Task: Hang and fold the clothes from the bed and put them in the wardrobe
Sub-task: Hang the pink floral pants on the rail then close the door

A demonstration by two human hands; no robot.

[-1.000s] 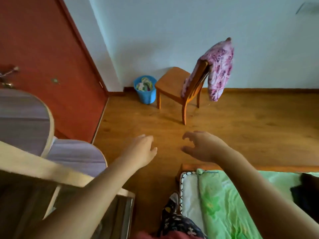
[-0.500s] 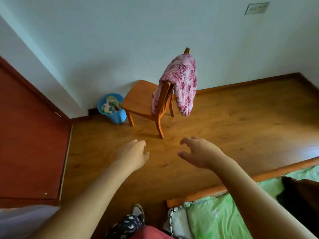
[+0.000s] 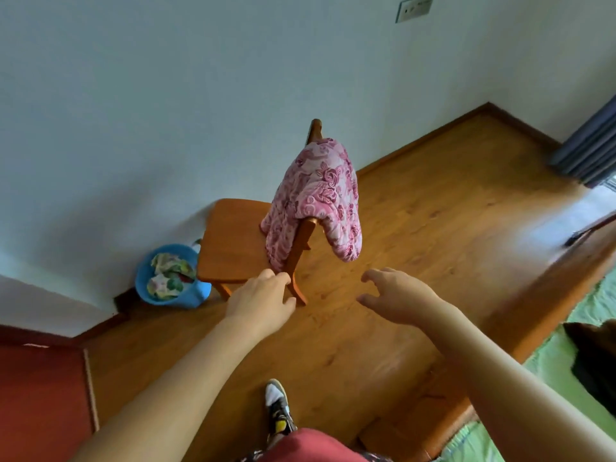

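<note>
A pink flowered garment (image 3: 316, 198) hangs over the back of a wooden chair (image 3: 236, 241) by the wall. My left hand (image 3: 260, 301) is stretched out in front of me, empty, fingers loosely bent, just short of the chair's rear leg. My right hand (image 3: 396, 296) is held out beside it, empty, with fingers spread and relaxed. The bed with its green sheet (image 3: 560, 371) shows at the lower right, and a dark piece of clothing (image 3: 593, 361) lies on it at the frame's edge. The wardrobe is out of view.
A blue bucket (image 3: 173, 278) holding bunched cloth stands left of the chair. A red door (image 3: 43, 398) fills the lower left. Wooden floor (image 3: 433, 228) spreads between chair and bed frame (image 3: 540, 288). A grey curtain (image 3: 590, 151) hangs at the far right. My shoe (image 3: 278, 408) is below.
The view has swung right and nearer to the chair; the door and the rounded furniture on the left have slid out. Both hands stay raised and empty, now close to the chair.
</note>
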